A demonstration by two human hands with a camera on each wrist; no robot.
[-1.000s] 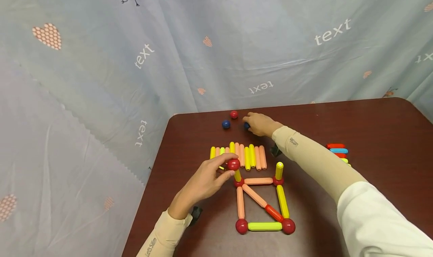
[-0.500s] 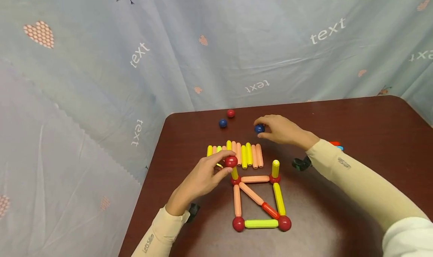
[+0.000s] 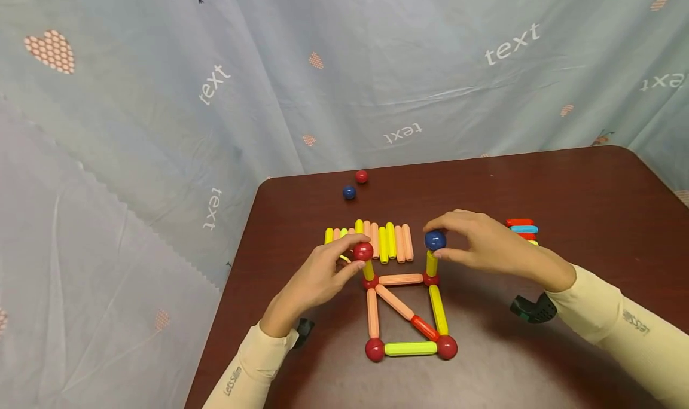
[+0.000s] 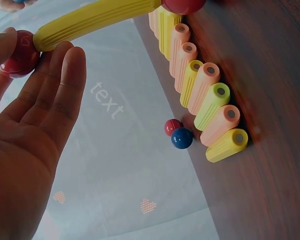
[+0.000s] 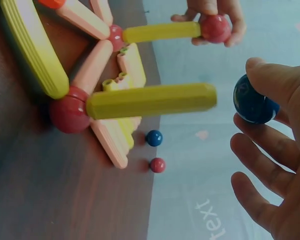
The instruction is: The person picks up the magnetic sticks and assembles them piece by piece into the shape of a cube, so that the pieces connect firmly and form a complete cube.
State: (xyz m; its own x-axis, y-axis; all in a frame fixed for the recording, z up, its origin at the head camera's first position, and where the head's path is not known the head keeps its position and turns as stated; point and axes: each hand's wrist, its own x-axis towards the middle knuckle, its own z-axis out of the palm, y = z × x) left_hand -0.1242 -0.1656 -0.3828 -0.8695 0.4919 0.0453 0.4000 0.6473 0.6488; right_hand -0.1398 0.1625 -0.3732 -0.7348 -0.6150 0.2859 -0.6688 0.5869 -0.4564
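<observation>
My left hand [image 3: 323, 277] pinches a red ball [image 3: 363, 252] at the top of an upright yellow rod [image 4: 97, 22]. Between thumb and fingers, my right hand [image 3: 479, 244] holds a blue ball [image 5: 255, 101]. In the right wrist view a small gap separates that ball from the free end of a second upright yellow rod [image 5: 152, 101]. Both uprights rise from the far corners of a flat frame of rods and red balls. A pink rod [image 3: 401, 279] forms its far side, a lime rod [image 3: 411, 348] its near side. A pink and red diagonal [image 3: 395, 302] crosses it.
Behind the frame lies a row of yellow and pink rods [image 3: 391, 241]. Farther back sit a loose blue ball [image 3: 349, 192] and a red ball [image 3: 362, 176]. Red, blue and yellow rods [image 3: 523, 229] lie right of my right hand. A curtain [image 3: 377, 68] hangs behind the table.
My right hand has carried the blue ball from the back of the table towards me, to above the right upright rod. The left hand keeps holding the red ball.
</observation>
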